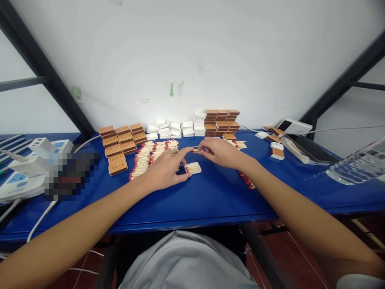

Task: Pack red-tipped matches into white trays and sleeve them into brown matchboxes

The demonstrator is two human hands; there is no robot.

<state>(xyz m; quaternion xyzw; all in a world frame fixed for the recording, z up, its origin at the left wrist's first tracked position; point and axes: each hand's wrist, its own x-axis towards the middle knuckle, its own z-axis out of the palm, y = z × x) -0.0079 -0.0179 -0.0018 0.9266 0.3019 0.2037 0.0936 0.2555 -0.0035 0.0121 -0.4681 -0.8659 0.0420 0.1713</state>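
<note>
A small white matchbox tray (193, 167) with red-tipped matches in it lies on the blue table (210, 200). My left hand (167, 166) is spread, its thumb at the tray's left end and its index finger reaching toward the match heads at my right hand. Between the thumb and fingers of my right hand (218, 151) is a small bunch of matches (195, 150), just above and behind the tray. Rows of loose matches (141, 161) lie beside and partly behind my left hand. More matches (247, 180) show under my right forearm.
Stacked matchboxes (118, 146) stand at the left, with more matchboxes (221, 122) by the wall. White trays (174, 129) are piled between them. A power strip (18, 180) with cables sits far left. At the right are a white device (293, 126) and a clear plastic bottle (355, 164).
</note>
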